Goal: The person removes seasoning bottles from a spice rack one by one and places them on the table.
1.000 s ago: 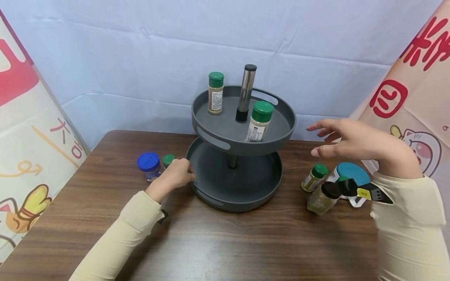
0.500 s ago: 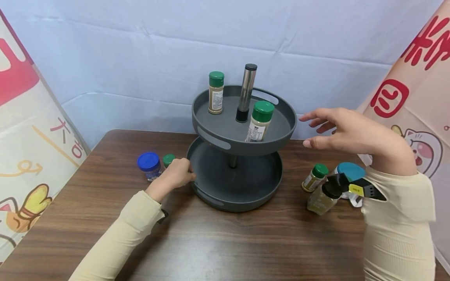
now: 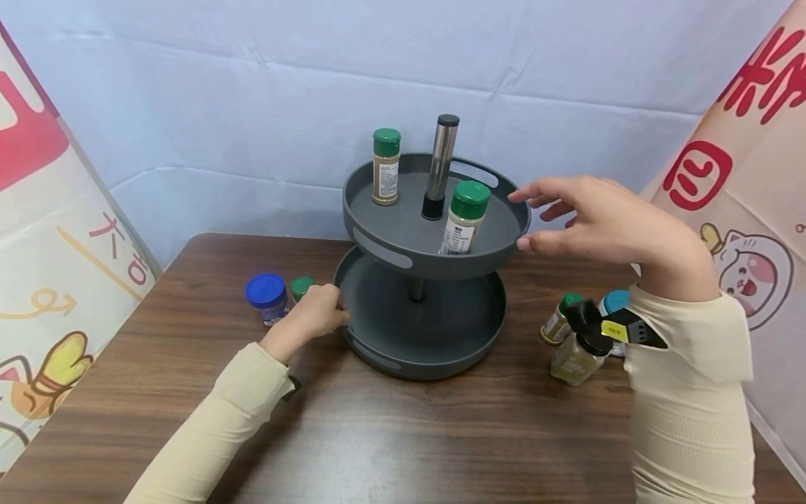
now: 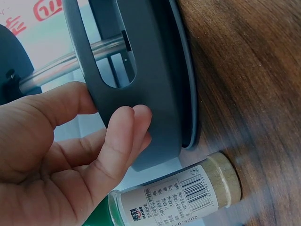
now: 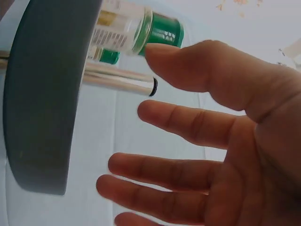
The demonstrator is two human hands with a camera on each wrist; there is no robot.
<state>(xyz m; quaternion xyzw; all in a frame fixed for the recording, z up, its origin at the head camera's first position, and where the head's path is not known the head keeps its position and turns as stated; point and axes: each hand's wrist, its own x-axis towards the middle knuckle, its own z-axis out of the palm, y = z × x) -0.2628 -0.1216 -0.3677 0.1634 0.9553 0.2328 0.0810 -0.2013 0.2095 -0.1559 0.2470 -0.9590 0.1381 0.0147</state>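
A two-tier grey turntable point(image 3: 371, 241) stands mid-table with a metal post. My left hand point(image 3: 317, 310) grips the left rim of its lower tray point(image 4: 160, 94), thumb and fingers bent at the wall. A green-capped spice jar point(image 4: 174, 195) stands beside that hand, partly hidden by it in the head view. My right hand point(image 3: 588, 217) is held with fingers spread and nothing in them, overlapping the upper tray's right rim. Nearest its thumb is a green-capped spice jar point(image 3: 464, 218) on the upper tray. Another green-capped jar point(image 3: 386, 168) stands at that tray's back left.
A blue-lidded jar point(image 3: 266, 297) stands on the left of the table. Under my right forearm are a black-capped jar point(image 3: 578, 360), a small green-capped jar point(image 3: 557, 324) and a teal-lidded container point(image 3: 613, 301), partly hidden. Cloth hangs behind the table.
My right hand has moved left and slightly up, from beyond the turntable to its upper right rim. My left hand and the turntable have stayed in place.
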